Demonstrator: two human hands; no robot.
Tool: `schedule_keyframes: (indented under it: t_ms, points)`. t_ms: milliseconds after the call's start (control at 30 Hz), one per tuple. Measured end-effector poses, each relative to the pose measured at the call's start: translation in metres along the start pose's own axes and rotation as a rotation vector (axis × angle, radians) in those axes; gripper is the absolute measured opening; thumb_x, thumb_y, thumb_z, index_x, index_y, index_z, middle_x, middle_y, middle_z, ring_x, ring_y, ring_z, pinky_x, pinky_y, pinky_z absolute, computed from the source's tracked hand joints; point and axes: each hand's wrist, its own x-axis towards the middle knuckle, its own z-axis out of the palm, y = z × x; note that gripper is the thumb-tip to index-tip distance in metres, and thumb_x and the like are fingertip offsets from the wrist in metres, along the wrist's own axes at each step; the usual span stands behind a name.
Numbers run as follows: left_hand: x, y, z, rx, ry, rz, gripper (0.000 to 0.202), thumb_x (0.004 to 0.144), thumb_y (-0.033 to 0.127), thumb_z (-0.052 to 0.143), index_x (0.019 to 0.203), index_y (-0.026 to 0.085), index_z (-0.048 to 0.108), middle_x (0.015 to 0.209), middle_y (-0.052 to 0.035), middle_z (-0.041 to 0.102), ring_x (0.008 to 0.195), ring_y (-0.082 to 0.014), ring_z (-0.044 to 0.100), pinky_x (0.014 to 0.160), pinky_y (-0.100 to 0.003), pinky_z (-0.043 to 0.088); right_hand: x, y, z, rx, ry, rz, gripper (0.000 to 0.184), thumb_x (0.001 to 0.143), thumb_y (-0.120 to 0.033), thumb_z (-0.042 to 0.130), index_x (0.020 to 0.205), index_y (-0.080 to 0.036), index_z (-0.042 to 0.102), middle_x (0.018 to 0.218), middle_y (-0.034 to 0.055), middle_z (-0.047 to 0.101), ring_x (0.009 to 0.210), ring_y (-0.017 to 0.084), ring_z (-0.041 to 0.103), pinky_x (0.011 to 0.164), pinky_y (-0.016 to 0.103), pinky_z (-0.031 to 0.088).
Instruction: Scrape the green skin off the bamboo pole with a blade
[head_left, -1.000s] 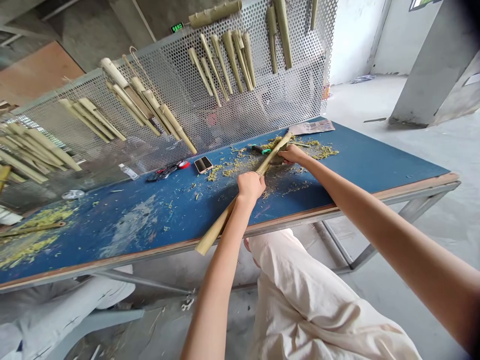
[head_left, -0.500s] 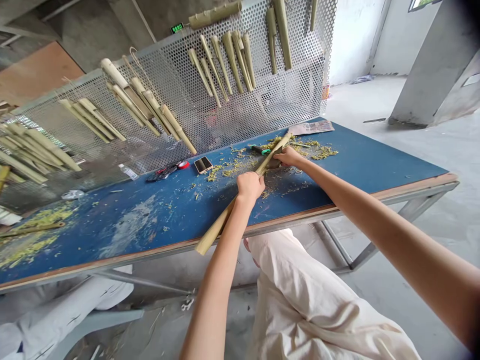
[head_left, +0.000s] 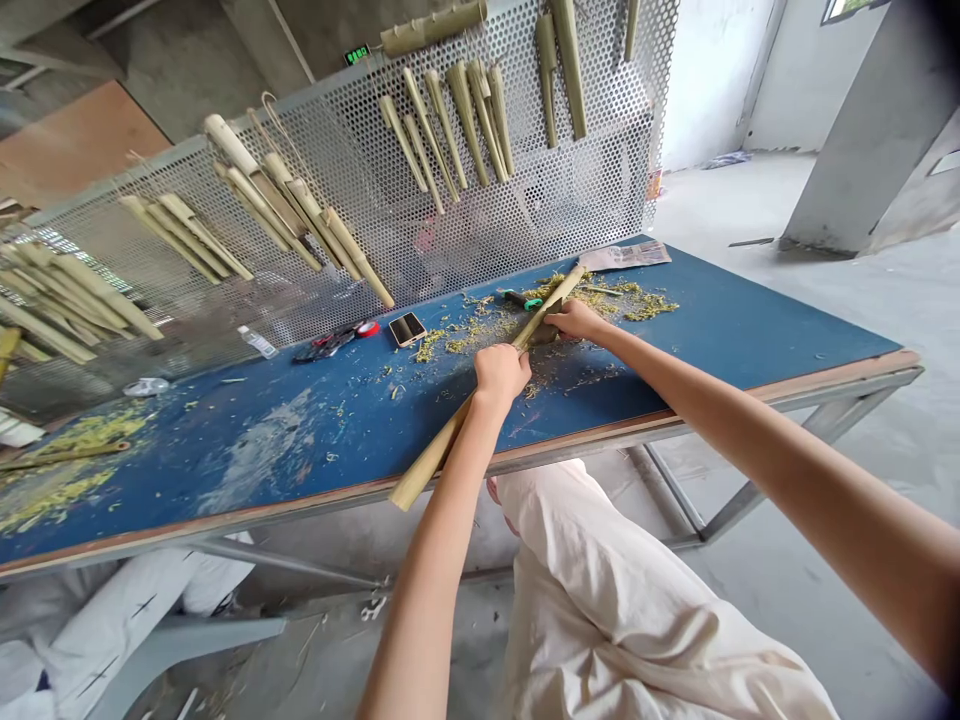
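A long pale-green bamboo piece lies slantwise across the blue table, its near end sticking out past the front edge. My left hand is closed around its middle. Farther along, my right hand pinches a grey-brown sheet that looks like sandpaper, held against the bamboo's right side. The fingertips on the sheet are partly hidden. Just left of the bamboo's far part rests a tool with a black and green handle. Curly yellow-green shavings are scattered around.
Along the back stands a perforated metal panel hung with several bamboo pieces. A phone, red tape and a small bottle lie near it. Printed paper is at the far end. Another person's white-clothed leg shows at lower left.
My right hand has shifted slightly left with the sheet, which now shows less beside the bamboo. My left hand and the bamboo stay nearly in place. The other person's leg has moved a little.
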Motion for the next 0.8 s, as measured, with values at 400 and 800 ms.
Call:
schedule_keyframes:
  t_ms: [400,800]
  points:
    - [-0.0004,0.0003,-0.0011,-0.01,0.0,0.005,0.047,0.103,0.038,0.043,0.11,0.003,0.073,0.106,-0.0244,0.072,0.1,-0.0302,0.071,0.079,-0.034,0.05,-0.0042,-0.0029,0.0012,-0.14,0.093,0.04,0.033,0.093,-0.027,0.06,0.061,-0.017,0.056,0.057,0.005,0.057,0.058,0.015,0.056,0.056,0.025,0.041]
    - [-0.0007,-0.0002,-0.0005,-0.011,0.001,-0.001,0.047,0.103,0.039,0.044,0.11,0.002,0.073,0.106,-0.0247,0.072,0.099,-0.03,0.072,0.079,-0.033,0.05,-0.0056,-0.0024,0.0052,-0.088,-0.04,-0.02,0.033,0.092,-0.028,0.059,0.061,-0.019,0.053,0.054,0.0043,0.057,0.057,0.015,0.056,0.055,0.024,0.042]
